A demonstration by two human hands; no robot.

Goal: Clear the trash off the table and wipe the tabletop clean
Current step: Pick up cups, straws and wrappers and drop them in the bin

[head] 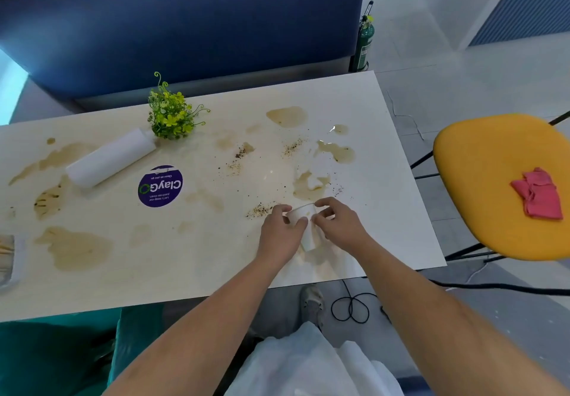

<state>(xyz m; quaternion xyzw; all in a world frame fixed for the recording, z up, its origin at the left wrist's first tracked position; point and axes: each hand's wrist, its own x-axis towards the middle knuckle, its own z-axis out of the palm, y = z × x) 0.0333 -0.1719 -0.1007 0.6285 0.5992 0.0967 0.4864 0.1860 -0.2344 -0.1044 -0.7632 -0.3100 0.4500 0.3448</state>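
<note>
Together, the left hand (279, 232) and right hand (339, 226) grip a white paper cup (299, 215), fingers curled round it, over the table (216, 266) toward its near right corner, beside brown spills (308, 187).

Cup (300, 215) between left hand (279, 232) and right hand (339, 226), over table (216, 256). Sticker (160, 186), paper roll (111, 158), plant (171, 114) left of hands. Cloth (538, 195) on chair (481, 179), right.
</note>
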